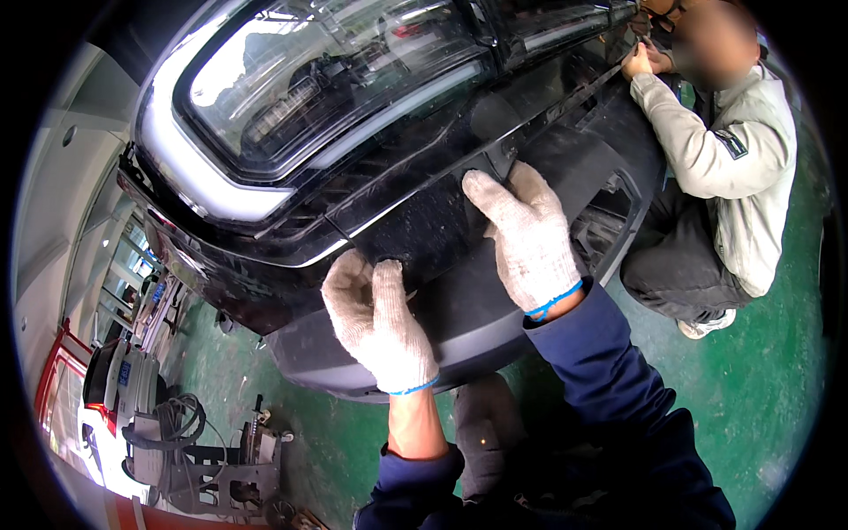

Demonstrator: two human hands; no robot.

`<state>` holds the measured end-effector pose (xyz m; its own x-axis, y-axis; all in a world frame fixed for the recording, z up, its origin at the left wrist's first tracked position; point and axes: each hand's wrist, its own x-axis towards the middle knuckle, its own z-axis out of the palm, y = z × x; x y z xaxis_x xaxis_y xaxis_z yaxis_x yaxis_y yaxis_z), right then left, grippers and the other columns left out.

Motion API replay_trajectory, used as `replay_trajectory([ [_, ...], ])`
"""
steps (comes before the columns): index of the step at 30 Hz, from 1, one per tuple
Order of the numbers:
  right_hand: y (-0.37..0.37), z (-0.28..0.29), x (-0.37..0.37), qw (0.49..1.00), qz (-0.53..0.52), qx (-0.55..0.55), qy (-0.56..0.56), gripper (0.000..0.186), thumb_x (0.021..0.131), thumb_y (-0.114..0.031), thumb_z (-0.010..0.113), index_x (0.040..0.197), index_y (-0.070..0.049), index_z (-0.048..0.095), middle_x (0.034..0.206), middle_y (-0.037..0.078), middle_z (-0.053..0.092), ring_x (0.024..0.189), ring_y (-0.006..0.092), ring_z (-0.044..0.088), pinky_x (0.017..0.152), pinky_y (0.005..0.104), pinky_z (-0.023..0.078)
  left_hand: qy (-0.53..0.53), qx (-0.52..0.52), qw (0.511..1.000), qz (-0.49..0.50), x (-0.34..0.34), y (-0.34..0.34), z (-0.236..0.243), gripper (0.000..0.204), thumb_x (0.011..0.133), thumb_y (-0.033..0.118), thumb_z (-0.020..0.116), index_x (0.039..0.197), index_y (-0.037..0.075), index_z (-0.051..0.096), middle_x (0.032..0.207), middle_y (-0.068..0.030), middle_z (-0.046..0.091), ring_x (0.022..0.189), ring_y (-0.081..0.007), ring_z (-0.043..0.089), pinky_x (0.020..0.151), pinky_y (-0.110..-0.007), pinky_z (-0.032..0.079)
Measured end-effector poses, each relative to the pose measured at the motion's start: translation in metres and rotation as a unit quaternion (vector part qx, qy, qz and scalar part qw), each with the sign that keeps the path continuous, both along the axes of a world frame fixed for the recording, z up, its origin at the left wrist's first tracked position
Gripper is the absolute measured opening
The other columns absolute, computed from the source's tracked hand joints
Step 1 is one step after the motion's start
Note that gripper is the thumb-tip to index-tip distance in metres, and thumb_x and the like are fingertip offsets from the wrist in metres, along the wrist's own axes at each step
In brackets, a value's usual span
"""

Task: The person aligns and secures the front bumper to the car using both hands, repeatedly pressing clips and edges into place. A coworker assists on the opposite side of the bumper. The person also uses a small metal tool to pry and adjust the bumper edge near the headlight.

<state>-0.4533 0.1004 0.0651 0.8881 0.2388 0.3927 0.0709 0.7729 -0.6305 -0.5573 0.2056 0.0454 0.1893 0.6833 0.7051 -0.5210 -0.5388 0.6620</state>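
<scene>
Both my hands wear white knitted gloves with blue cuffs and work at the bumper (459, 318) of a black car. My left hand (375, 318) is closed, its fingers curled at the upper edge of a glossy black panel (415, 230) below a bright trim line. What lies between its thumb and fingers is hidden. Farther right, my right hand (528, 234) is also closed, thumb and fingers around a small dark flap (501, 159) at the seam under the car's glass (318, 97).
At the far right a person in a light jacket (746, 150) crouches with both hands on the car's corner. A wheeled machine with coiled cables (177, 442) stands at lower left. Behind it is a white car (110, 397). The floor (336, 442) is green.
</scene>
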Motion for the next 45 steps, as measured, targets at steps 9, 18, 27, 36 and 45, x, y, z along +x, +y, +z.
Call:
replay_trajectory([
  [9, -0.03, 0.008, 0.037, 0.961, 0.268, -0.037, -0.062, 0.039, 0.099, -0.025, 0.067, 0.122, 0.005, 0.063, 0.117, 0.012, 0.07, 0.109, 0.0221, 0.068, 0.098, 0.0388, 0.053, 0.006, -0.049, 0.997, -0.053, -0.001, 0.0, 0.0, 0.033, 0.092, 0.004, 0.067, 0.124, 0.001, 0.058, 0.1, -0.0047, 0.062, 0.082, -0.0106, 0.062, 0.066, -0.027, 0.059],
  [18, -0.036, 0.026, 0.036, 0.959, 0.265, -0.089, -0.042, 0.033, 0.097, -0.024, 0.071, 0.116, 0.003, 0.069, 0.114, 0.013, 0.071, 0.106, 0.0238, 0.069, 0.097, 0.0413, 0.055, -0.024, -0.053, 0.993, -0.106, 0.0, -0.002, 0.007, 0.025, 0.095, 0.0, 0.063, 0.119, 0.003, 0.057, 0.103, -0.0091, 0.065, 0.087, -0.0135, 0.066, 0.068, -0.03, 0.063],
  [27, -0.017, 0.025, 0.014, 0.98, 0.179, -0.081, 0.032, 0.035, 0.093, -0.026, 0.075, 0.117, -0.002, 0.067, 0.104, 0.007, 0.072, 0.093, 0.0155, 0.071, 0.084, 0.0305, 0.058, 0.002, -0.064, 0.996, -0.065, -0.003, -0.004, 0.01, 0.031, 0.091, 0.003, 0.068, 0.121, 0.003, 0.058, 0.101, -0.0057, 0.064, 0.083, -0.0105, 0.064, 0.057, -0.025, 0.057],
  [36, -0.004, 0.022, 0.01, 0.995, 0.089, -0.043, 0.02, 0.032, 0.092, -0.027, 0.075, 0.113, -0.004, 0.067, 0.1, 0.003, 0.069, 0.094, 0.0137, 0.065, 0.084, 0.03, 0.053, -0.033, -0.071, 0.996, -0.047, 0.007, -0.014, 0.01, 0.037, 0.091, 0.0, 0.067, 0.126, -0.003, 0.054, 0.106, -0.0079, 0.062, 0.087, -0.0108, 0.06, 0.074, -0.024, 0.053],
  [45, -0.002, 0.025, 0.005, 0.995, 0.093, -0.018, 0.024, 0.026, 0.092, -0.021, 0.074, 0.11, -0.003, 0.068, 0.095, 0.002, 0.069, 0.084, 0.01, 0.066, 0.072, 0.0246, 0.052, -0.083, -0.086, 0.989, -0.083, 0.014, -0.017, 0.017, 0.033, 0.09, -0.004, 0.066, 0.12, -0.005, 0.055, 0.104, -0.0096, 0.065, 0.092, -0.0133, 0.062, 0.086, -0.027, 0.052],
])
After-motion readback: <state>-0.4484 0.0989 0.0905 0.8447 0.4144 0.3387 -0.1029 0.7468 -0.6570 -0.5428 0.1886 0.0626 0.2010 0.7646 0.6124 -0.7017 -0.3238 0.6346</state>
